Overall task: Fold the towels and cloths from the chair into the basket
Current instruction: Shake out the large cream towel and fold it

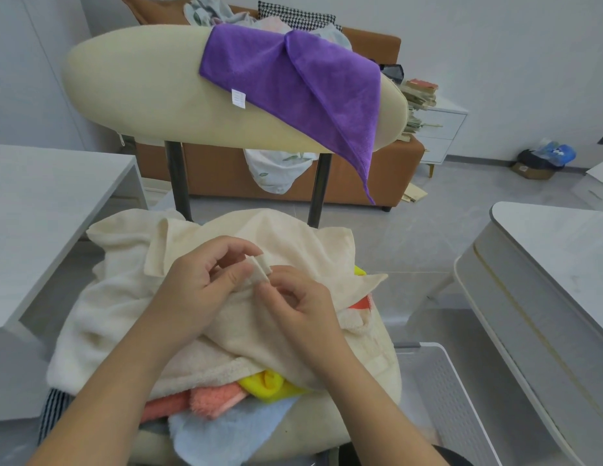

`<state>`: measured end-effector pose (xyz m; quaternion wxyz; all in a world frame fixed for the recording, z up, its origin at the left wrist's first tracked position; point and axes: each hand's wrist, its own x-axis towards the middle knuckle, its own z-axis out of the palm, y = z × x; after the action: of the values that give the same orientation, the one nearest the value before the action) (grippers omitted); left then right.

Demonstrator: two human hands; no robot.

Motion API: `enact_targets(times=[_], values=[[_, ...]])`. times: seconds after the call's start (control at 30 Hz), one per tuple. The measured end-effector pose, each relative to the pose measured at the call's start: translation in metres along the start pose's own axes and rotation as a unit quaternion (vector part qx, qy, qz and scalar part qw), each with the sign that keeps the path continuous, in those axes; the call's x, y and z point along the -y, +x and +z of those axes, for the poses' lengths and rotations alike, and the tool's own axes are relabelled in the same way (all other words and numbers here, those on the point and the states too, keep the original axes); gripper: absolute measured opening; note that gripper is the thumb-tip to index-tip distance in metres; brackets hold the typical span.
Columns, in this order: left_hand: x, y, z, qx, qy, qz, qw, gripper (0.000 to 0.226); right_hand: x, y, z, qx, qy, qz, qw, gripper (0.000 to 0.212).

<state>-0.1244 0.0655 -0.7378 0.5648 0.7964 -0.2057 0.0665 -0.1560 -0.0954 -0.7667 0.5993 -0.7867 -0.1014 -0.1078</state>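
Cream towel (125,314): lies rumpled on top of the pile on the chair seat (327,432) and covers most of it.

Hands: both are at the top centre of that towel. The left hand (196,290) has its fingers curled, and its thumb and fingertips pinch a small cream fabric tab (258,272) that stands up from the towel edge. The right hand (303,311) also has curled fingers, with the fingertips closed on the towel just below the tab.

Pile beneath: a yellow cloth (270,385), a coral cloth (212,400) and a light blue cloth (226,435) stick out at the near edge of the seat. A striped cloth (53,412) hangs at the left.

Backrest (142,92): a purple towel (293,85) is draped over its right half, one corner hanging down.

Basket (451,398): white, perforated wall, on the floor just beside the seat on the right. Its contents cannot be made out.
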Motion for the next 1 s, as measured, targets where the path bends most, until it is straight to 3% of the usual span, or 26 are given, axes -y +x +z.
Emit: enact_targets(times=[0.2, 0.53, 1.0], values=[[0.0009, 0.0006, 0.0013, 0.010, -0.007, -0.008, 1.000, 0.029, 0.0024, 0.0008, 0.0011, -0.020, -0.001, -0.003, 1.000, 0.019], [-0.0035, -0.0006, 0.0034, -0.023, 0.064, 0.000, 0.998, 0.006, 0.0013, -0.0006, 0.0045, -0.056, 0.009, -0.020, 0.998, 0.022], [-0.0057, -0.0028, 0.0056, -0.087, 0.052, 0.054, 0.993, 0.055, 0.0056, -0.0016, 0.0051, -0.066, 0.027, -0.028, 0.997, 0.027]])
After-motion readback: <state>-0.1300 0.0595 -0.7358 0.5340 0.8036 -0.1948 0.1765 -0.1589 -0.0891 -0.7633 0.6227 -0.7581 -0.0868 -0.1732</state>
